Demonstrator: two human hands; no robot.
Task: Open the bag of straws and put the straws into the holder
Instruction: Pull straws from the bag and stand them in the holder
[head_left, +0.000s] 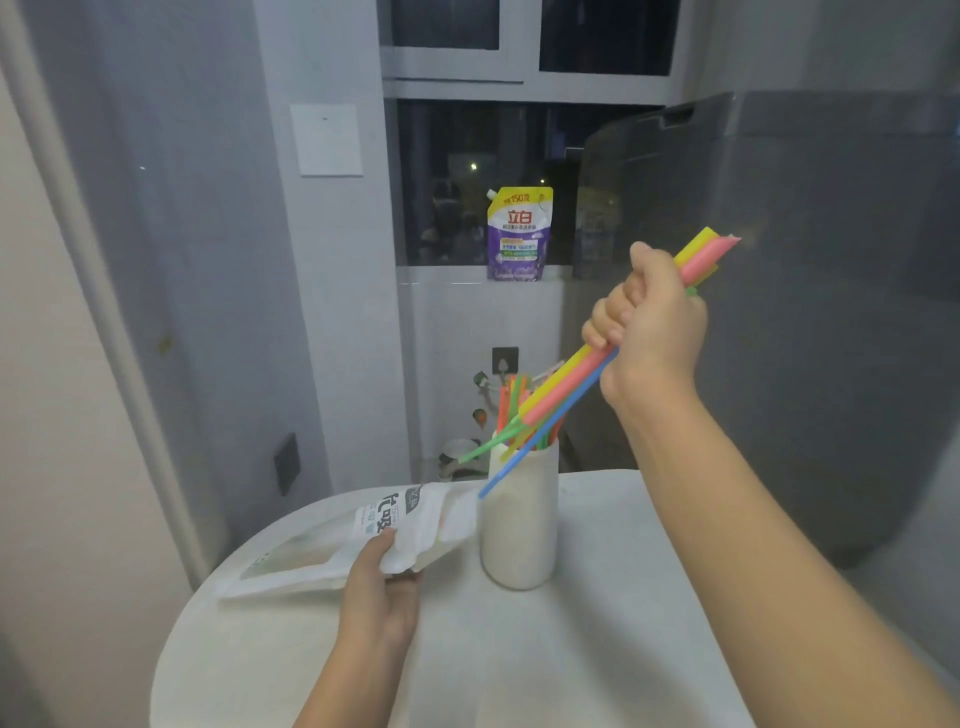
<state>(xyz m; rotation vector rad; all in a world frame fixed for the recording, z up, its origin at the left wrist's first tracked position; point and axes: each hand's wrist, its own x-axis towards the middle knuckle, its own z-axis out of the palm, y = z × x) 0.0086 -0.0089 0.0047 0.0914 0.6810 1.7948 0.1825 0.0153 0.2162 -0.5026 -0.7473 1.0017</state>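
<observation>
Table (597, 597): round and white, it carries the holder and the bag; both sit below the right grip and level with the left one.
Bag (363, 535): white pouch, lying tilted with its open mouth turned toward the holder and almost against its side. It looks opened already, so I judge that first step done. Whether any straws remain inside cannot be told; a faint orange tint shows near the mouth.
Holder (519, 525): white upright cylinder, just beside the bag's mouth, below and to the left of the right grip. Several orange and green straws (511, 410) already stand in it.
Right hand (654, 327): its grip is a closed fist wrapped round a slanted bundle of straws (566, 379): yellow, pink, blue, green. The upper ends stick out past the fist; the lower ends reach down to the holder's rim.
Bundle tips: some appear to enter the holder, but a blue straw (498, 478) and a green one point outside the rim, in front of the wall.
Left hand (382, 582): its grip pinches the bag's lower edge, thumb on top, steadying it.
Progress: well along, by my reading. Left to do: steer the stray tips in, release the bundle, check the bag for leftovers.
</observation>
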